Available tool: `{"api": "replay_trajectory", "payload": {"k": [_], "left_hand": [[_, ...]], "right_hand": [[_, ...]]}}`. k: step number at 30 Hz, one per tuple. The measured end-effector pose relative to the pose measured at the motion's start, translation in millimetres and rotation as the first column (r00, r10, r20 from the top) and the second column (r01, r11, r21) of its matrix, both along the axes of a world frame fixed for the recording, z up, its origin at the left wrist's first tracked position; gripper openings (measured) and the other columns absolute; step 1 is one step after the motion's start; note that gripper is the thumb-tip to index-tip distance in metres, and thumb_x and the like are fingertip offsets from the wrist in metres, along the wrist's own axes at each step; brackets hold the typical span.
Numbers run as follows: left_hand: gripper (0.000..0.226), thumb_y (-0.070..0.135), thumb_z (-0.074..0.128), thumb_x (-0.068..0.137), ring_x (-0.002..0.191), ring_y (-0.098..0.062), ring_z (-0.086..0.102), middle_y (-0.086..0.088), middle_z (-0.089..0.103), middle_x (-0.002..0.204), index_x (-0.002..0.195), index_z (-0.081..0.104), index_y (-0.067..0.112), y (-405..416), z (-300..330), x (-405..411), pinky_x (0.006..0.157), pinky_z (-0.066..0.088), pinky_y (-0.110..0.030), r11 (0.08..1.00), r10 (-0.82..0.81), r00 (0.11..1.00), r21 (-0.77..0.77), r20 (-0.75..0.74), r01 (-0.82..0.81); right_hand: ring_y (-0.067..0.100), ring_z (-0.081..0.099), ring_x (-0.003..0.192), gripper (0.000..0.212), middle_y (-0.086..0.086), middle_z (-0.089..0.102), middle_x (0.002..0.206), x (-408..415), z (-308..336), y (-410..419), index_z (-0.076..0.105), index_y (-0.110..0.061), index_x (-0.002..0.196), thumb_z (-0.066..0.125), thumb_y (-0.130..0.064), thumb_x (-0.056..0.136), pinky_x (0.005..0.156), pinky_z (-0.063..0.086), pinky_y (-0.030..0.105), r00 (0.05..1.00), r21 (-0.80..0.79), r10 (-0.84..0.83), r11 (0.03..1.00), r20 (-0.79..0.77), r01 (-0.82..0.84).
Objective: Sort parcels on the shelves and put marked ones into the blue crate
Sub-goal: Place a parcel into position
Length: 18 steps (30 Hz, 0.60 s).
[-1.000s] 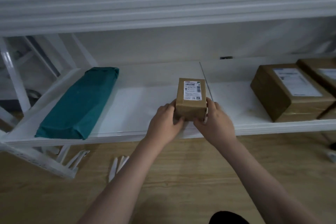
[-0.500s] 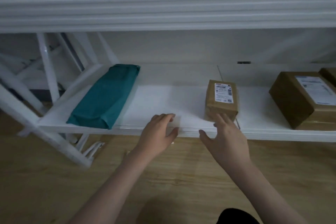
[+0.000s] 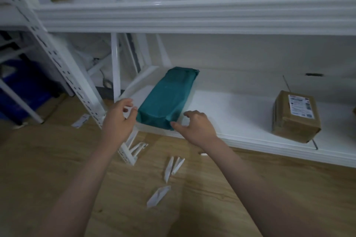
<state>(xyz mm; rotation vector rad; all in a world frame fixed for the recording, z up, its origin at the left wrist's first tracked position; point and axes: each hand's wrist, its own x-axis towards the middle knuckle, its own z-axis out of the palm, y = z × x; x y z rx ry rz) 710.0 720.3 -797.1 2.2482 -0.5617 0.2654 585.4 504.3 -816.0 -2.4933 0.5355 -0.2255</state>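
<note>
A long teal-wrapped parcel [image 3: 168, 100] lies on the low white shelf [image 3: 240, 121], its near end at the front edge. My left hand [image 3: 119, 119] hovers at the parcel's near left corner with fingers loosely curled and holds nothing. My right hand [image 3: 194, 126] is at the near right corner, thumb tip touching the wrapping, fingers spread and relaxed. A small brown cardboard box [image 3: 295, 116] with a white label stands on the same shelf to the right. Part of a blue crate [image 3: 23, 86] shows on the floor at the far left, behind the rack's legs.
A perforated white rack upright [image 3: 63, 59] slants down between the crate and the shelf. The upper shelf beam [image 3: 192, 17] overhangs the parcels. White paper strips [image 3: 173, 167] lie on the wooden floor below my arms.
Both hands let go of the small brown box, which stays on the shelf, and moved left to the near end of the teal parcel. The view swung left.
</note>
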Motion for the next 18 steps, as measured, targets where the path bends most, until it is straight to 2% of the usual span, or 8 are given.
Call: {"api": "replay_trajectory", "payload": {"k": [2, 5, 9, 11, 15, 18], "left_hand": [[0.043, 0.043, 0.053, 0.103, 0.105, -0.016, 0.060, 0.004, 0.062, 0.121, 0.138, 0.055, 0.018, -3.2, -4.9, 15.2, 0.089, 0.052, -0.036, 0.997, 0.001, 0.989, 0.077, -0.151, 0.011], [0.030, 0.039, 0.054, 0.104, 0.095, -0.017, 0.065, 0.002, 0.069, 0.106, 0.119, 0.066, 0.016, -16.9, -11.3, 15.0, 0.074, 0.049, -0.026, 0.984, -0.155, 0.940, 0.036, -0.304, 0.174], [0.020, 0.035, 0.058, 0.102, 0.068, -0.004, 0.058, 0.003, 0.062, 0.077, 0.089, 0.063, 0.021, -34.0, -17.6, -7.2, 0.057, 0.038, -0.019, 0.972, -0.226, 0.945, 0.011, -0.235, 0.236], [0.022, 0.035, 0.059, 0.101, 0.064, 0.000, 0.056, 0.007, 0.059, 0.072, 0.082, 0.058, 0.025, -47.1, -18.4, -19.9, 0.054, 0.037, -0.018, 0.964, -0.257, 0.949, 0.025, -0.183, 0.266], [0.026, 0.044, 0.056, 0.100, 0.075, -0.005, 0.063, 0.006, 0.067, 0.084, 0.095, 0.063, 0.020, -77.2, -25.9, -47.4, 0.067, 0.054, -0.035, 0.941, -0.332, 0.930, 0.018, -0.159, 0.339], [0.034, 0.052, 0.052, 0.098, 0.078, -0.009, 0.064, 0.005, 0.067, 0.087, 0.098, 0.063, 0.020, -103.7, -29.8, -71.6, 0.068, 0.055, -0.039, 0.925, -0.371, 0.915, 0.018, -0.158, 0.379]], "right_hand": [[0.028, 0.051, 0.118, 0.079, 0.005, 0.061, 0.122, 10.0, 0.2, 10.5, 0.058, -0.018, 0.130, 0.052, -0.077, 0.078, 0.094, 0.049, 0.042, 0.999, -0.015, 0.021, 1.000, -0.047, -0.021], [0.027, 0.053, 0.111, 0.071, 0.002, 0.060, 0.115, 16.2, -1.6, 19.1, 0.055, -0.022, 0.123, 0.063, -0.071, 0.073, 0.089, 0.049, 0.040, 0.995, -0.049, 0.052, 0.997, -0.083, -0.056], [0.026, 0.049, 0.112, 0.063, 0.005, 0.056, 0.116, 11.0, -5.7, 17.1, 0.053, -0.016, 0.120, 0.074, -0.053, 0.075, 0.092, 0.048, 0.040, 0.998, -0.024, 0.042, 0.999, -0.054, -0.043], [0.024, 0.047, 0.113, 0.062, 0.005, 0.054, 0.118, 2.7, -7.5, 9.8, 0.051, -0.014, 0.121, 0.076, -0.048, 0.076, 0.094, 0.047, 0.037, 0.999, -0.018, 0.006, 1.000, -0.038, -0.007], [0.023, 0.046, 0.112, 0.063, 0.002, 0.055, 0.118, -30.3, -16.7, -18.0, 0.049, -0.014, 0.124, 0.077, -0.042, 0.076, 0.092, 0.044, 0.032, 0.998, -0.009, -0.065, 0.998, -0.002, 0.065], [0.023, 0.045, 0.114, 0.065, 0.002, 0.055, 0.119, -63.9, -21.5, -42.0, 0.048, -0.016, 0.129, 0.078, -0.039, 0.076, 0.095, 0.043, 0.033, 0.992, -0.022, -0.127, 0.992, 0.026, 0.128]]}}
